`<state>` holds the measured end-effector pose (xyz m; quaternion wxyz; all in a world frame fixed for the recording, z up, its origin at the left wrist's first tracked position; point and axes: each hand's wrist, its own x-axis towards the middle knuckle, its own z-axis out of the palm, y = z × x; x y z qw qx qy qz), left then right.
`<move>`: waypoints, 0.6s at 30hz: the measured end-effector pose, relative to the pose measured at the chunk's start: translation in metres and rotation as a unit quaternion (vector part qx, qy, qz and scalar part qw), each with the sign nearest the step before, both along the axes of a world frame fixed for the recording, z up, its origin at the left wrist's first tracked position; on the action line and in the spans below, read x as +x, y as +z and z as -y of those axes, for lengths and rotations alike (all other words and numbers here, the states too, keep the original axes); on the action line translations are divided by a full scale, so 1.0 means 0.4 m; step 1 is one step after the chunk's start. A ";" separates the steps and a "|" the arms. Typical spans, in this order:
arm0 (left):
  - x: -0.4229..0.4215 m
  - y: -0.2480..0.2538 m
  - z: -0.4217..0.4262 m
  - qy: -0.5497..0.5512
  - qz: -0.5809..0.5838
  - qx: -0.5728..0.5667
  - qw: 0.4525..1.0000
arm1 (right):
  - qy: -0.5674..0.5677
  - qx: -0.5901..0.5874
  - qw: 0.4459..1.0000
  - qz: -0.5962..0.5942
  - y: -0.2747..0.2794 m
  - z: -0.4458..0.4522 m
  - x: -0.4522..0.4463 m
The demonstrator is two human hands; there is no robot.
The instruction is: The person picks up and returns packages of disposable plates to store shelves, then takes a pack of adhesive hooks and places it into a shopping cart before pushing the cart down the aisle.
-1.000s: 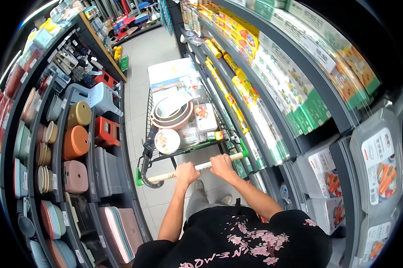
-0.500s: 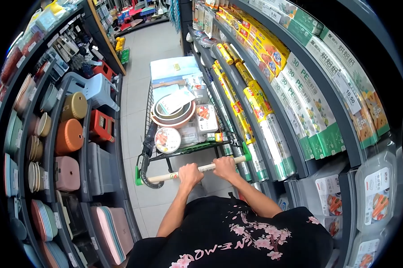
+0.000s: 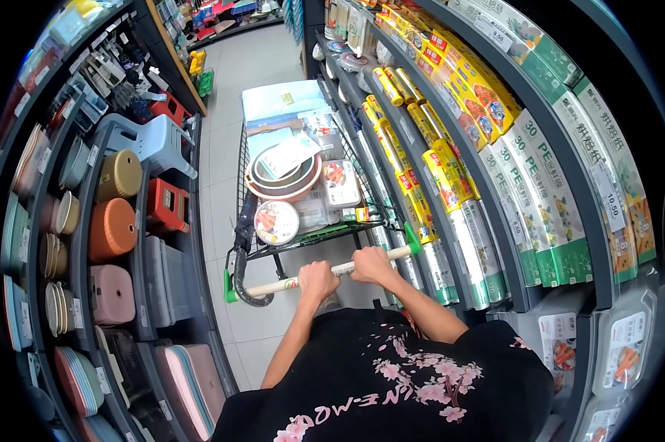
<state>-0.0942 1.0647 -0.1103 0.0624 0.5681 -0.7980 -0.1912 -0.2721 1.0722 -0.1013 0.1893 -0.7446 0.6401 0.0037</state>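
My left hand (image 3: 317,281) and my right hand (image 3: 373,265) are both wrapped round the pale bar of the cart handle (image 3: 281,286), a short way apart. Green end pieces cap the bar. Beyond it, the wire cart (image 3: 353,228) holds nested bowls (image 3: 284,177), a round tub (image 3: 276,222) with a food label, and a clear rectangular container (image 3: 341,183). A light blue package (image 3: 284,102) lies at the cart's far end. A black curved piece sits at the handle's left end.
Left shelves carry an orange round container (image 3: 113,229), a blue stool (image 3: 152,145) and stacked plates. Right shelves hold yellow rolls (image 3: 448,173), boxed wrap (image 3: 539,199) and clear boxes (image 3: 627,346), close beside the cart. Grey tiled floor (image 3: 224,88) runs ahead between them.
The right-hand shelf goods have shifted right and down in view, and more of the boxed wrap shows. The handle's right end sits slightly higher. Both hands have kept their grip on the bar.
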 end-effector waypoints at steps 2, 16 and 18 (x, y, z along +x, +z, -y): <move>0.009 0.002 0.025 -0.007 -0.003 0.002 1.000 | -0.006 -0.010 1.000 0.005 -0.006 0.019 0.014; 0.046 0.010 0.120 0.006 0.007 0.002 1.000 | -0.018 -0.022 1.000 -0.004 -0.005 0.109 0.055; 0.045 0.010 0.129 0.001 0.011 0.005 1.000 | -0.014 -0.027 1.000 -0.003 -0.004 0.120 0.055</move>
